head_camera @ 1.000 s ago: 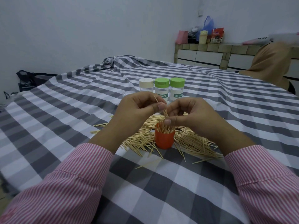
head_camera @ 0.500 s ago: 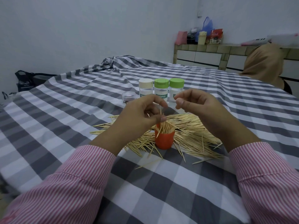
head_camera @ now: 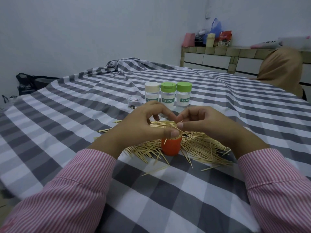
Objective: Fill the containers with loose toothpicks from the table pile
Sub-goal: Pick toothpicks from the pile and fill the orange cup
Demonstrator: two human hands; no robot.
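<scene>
Since half a second ago our right hand (head_camera: 203, 121) has dropped back beside our left hand (head_camera: 143, 126); both now pinch toothpicks (head_camera: 175, 127) over the near-full orange container (head_camera: 171, 146), so another insert is underway. The checked table (head_camera: 168, 190) has open room nearside; the pile (head_camera: 202, 145) surrounds the container, capped jars (head_camera: 168, 96) well behind

One head-worn wide-angle camera looks forward and down, close over the checked table (head_camera: 168, 190) toward the far wall

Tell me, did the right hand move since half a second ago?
Yes. The right hand dropped down and in toward the orange cup, meeting the left hand.
</scene>
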